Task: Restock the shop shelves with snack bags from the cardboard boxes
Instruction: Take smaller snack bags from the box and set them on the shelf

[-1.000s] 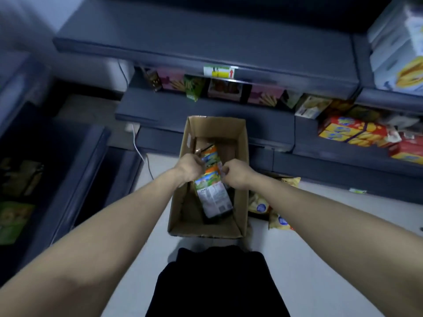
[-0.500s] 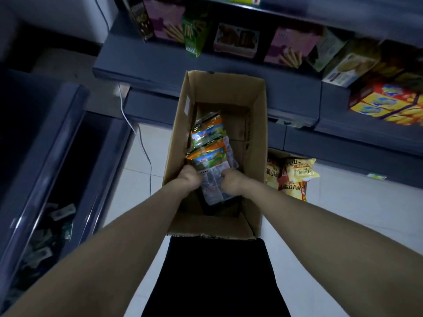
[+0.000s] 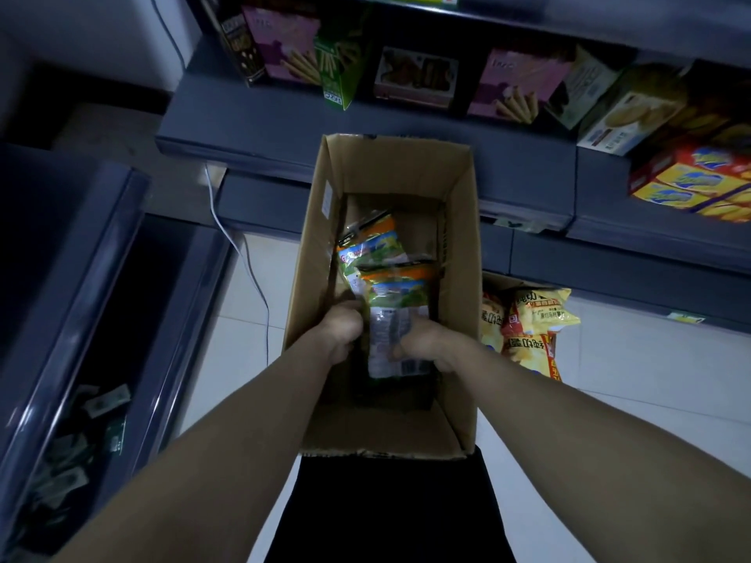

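Note:
An open cardboard box (image 3: 461,221) stands on the floor in front of me, against the low shelf. Inside it lie orange-and-green snack bags (image 3: 396,290), one overlapping another. My left hand (image 3: 339,331) and my right hand (image 3: 426,345) are both down in the box. Each grips a side of the nearer bag at its white lower end. The fingers are curled under the bag and partly hidden. The box floor below the bags is dark.
Yellow chip bags (image 3: 528,323) sit in a second box to the right. Grey shelves (image 3: 264,119) ahead hold pink, green and yellow snack cartons. A dark freezer cabinet (image 3: 81,278) is at the left, with a white cable (image 3: 239,253) on the floor.
My view has tipped down and closer to the box. Both hands have slid from the bag's middle to its lower end and sunk deeper into the box.

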The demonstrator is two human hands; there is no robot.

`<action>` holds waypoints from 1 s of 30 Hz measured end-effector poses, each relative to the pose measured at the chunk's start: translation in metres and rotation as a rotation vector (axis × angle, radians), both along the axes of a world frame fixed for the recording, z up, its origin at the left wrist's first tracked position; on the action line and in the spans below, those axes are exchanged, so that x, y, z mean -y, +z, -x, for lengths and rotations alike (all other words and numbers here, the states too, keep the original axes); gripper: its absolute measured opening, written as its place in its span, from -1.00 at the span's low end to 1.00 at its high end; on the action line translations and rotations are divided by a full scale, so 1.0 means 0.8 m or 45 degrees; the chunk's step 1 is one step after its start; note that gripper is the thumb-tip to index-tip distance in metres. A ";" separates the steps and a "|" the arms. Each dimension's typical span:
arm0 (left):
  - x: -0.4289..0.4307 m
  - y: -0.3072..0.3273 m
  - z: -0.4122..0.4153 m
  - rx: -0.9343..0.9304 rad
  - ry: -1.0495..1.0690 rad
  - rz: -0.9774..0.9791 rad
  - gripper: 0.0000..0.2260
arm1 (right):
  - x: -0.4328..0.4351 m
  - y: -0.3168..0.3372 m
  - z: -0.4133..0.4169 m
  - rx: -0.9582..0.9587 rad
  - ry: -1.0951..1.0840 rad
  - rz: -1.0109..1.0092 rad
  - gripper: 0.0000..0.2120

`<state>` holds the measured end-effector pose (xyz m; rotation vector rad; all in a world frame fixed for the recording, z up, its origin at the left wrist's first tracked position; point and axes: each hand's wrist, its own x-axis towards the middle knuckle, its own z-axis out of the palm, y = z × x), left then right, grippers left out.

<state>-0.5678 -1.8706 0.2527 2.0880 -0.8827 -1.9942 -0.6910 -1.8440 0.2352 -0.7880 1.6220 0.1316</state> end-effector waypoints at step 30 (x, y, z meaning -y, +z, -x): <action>0.082 0.357 0.004 -0.219 -0.210 0.571 -0.82 | 0.082 0.376 0.074 0.530 -0.644 0.705 -0.65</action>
